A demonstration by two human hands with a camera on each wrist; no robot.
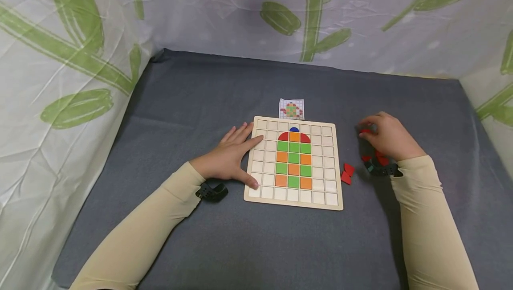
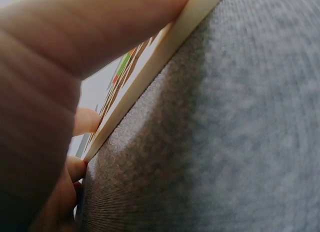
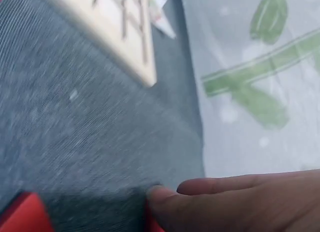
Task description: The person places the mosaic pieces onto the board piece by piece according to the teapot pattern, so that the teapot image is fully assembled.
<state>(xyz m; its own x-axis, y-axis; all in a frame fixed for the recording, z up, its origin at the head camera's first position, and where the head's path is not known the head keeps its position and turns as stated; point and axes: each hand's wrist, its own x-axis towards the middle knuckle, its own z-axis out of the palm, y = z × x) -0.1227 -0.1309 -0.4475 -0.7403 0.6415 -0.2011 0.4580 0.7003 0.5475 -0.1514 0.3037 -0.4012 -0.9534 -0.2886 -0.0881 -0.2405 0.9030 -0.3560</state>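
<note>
My left hand is spread along the left edge of a wooden grid board, its thumb and a finger resting on the rim. In the left wrist view, the thumb lies over the pale edge of the board. Coloured tiles fill the middle columns: green, orange, red quarter-rounds and a blue half-round. Right of the board, my right hand pinches a red tile at the cloth, partly hidden by its fingers. More red tiles lie beneath that hand.
A small printed pattern card lies against the board's far edge. Two red tiles lie close to its right side. Dark grey cloth covers the table, and a white leaf-print curtain hangs behind.
</note>
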